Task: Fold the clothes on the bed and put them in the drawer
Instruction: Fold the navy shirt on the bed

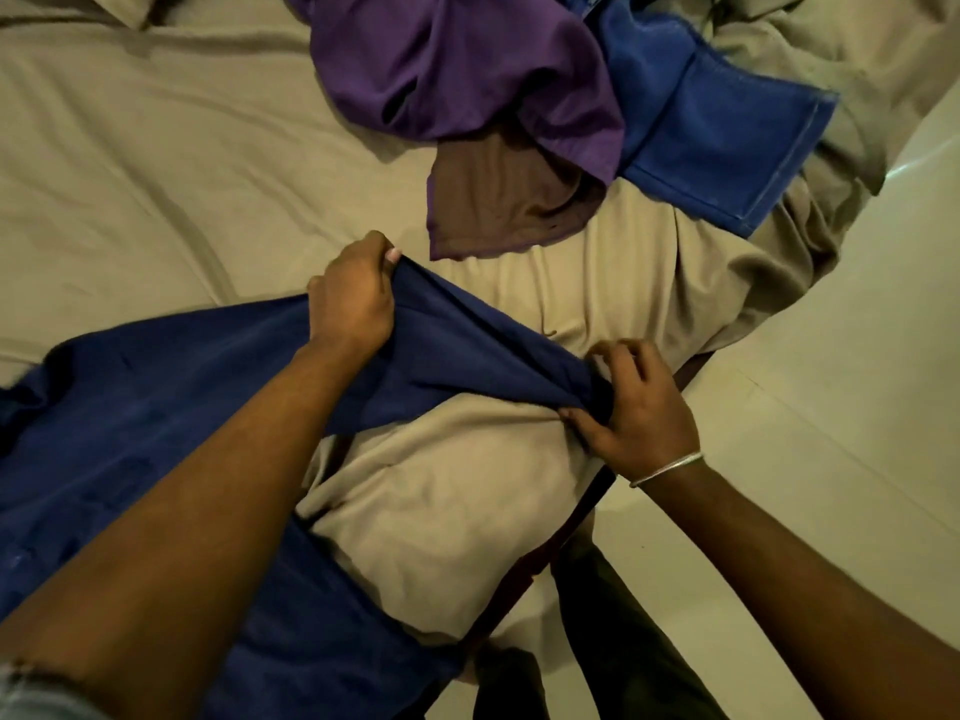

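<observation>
Now two hands (353,298) (639,407) grip one navy garment (156,397).

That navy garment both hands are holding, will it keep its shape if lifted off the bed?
Probably not. The navy garment sags and creases between the left hand and the right hand, so it looks floppy. It seems light, since pinches alone raise its edge. The rest would likely drag across the bed sheet.
</observation>
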{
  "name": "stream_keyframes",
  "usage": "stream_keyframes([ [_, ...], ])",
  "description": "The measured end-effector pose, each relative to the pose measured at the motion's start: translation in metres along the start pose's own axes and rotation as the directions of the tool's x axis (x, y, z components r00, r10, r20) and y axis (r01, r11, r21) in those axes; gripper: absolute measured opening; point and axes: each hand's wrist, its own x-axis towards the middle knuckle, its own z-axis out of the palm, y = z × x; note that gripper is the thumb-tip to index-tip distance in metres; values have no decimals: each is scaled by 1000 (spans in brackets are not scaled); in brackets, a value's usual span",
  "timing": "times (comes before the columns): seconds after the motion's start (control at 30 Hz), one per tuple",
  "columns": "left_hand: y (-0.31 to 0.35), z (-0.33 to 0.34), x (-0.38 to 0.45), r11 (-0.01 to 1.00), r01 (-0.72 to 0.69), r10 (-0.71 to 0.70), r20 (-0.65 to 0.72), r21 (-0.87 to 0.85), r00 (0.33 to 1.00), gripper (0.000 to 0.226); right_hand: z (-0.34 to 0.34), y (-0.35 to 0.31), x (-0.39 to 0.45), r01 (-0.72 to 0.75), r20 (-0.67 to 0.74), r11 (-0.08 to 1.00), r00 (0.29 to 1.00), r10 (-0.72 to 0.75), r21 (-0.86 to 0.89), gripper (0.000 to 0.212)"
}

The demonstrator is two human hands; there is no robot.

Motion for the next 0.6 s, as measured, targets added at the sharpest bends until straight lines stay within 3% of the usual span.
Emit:
stream_keyframes([
  [0.1, -5, -5, 8, 996, -59, 55, -71, -59, 996, 27, 1, 9, -5, 107, -169, 988, 982, -87, 108, 25],
  [0.17, -8, -8, 13, 991, -107, 99, -100, -82, 990, 24, -6, 12, 1, 89, -127, 956, 990, -55, 280, 26],
  [0.23, -8, -10, 19, 984, -152, 147, -69, -89, 987, 19, -16, 8, 13, -61, -68, 893, 992, 102, 447, 33],
  [0.3, -9, -12, 21, 977, -181, 176, -48, -118, 983, 15, -31, -1, 26, -193, 64, 716, 977, 203, 672, 32],
  [0.37, -10, -15, 20, 963, -213, 206, -62, -162, 977, 18, -51, -4, 39, -323, 293, 377, 947, 136, 868, 26],
  [0.4, -12, -17, 19, 961, -232, 225, -61, -153, 972, 20, -61, -2, 46, -402, 391, 228, 916, 93, 887, 22],
  [0.43, -14, -19, 19, 963, -239, 234, -48, -127, 971, 21, -69, 2, 50, -468, 461, 154, 883, 86, 870, 24],
  [0.5, -19, -18, 25, 973, -218, 218, -16, -78, 976, 22, -74, 11, 59, -500, 470, 191, 864, 182, 845, 31],
  [0.6, -18, -10, 46, 985, -167, 168, -12, 38, 986, 22, -71, 24, 76, -453, 222, 513, 866, 449, 729, 31],
])
